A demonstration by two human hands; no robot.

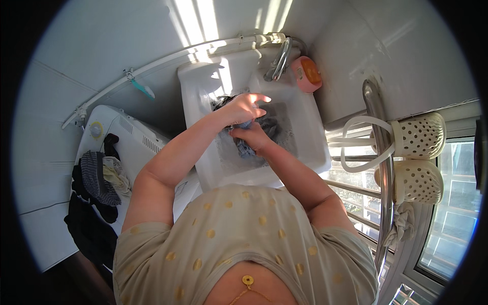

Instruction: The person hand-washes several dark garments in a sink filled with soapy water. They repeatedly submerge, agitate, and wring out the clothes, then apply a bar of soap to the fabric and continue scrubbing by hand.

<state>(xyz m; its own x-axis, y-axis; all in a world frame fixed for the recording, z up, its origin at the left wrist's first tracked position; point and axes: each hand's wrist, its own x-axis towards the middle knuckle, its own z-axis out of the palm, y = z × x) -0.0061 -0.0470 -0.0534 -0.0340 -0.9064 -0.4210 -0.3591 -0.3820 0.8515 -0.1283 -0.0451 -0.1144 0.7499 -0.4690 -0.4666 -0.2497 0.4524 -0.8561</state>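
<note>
In a white sink (310, 152) holding soapy water, my right hand (254, 138) grips a wet blue-grey cloth (246, 149), part of which hangs below the fingers. My left hand (246, 106) is just above it, close to the cloth's upper end, with its thumb and a finger spread apart; its palm side is hidden, so whether it holds any cloth cannot be told. Dark wet fabric (222, 102) lies beside my left hand, and more dark cloth (270, 127) lies in the water to the right of my hands.
A chrome faucet (282, 61) and a pink and orange box (308, 74) are at the sink's back right. Left stands a white appliance (110, 114) with dark clothes (93, 225) on it. A toothbrush (143, 89) hangs from the white pipe (152, 65). Perforated cream shoes (421, 135) hang by a metal rail (387, 183).
</note>
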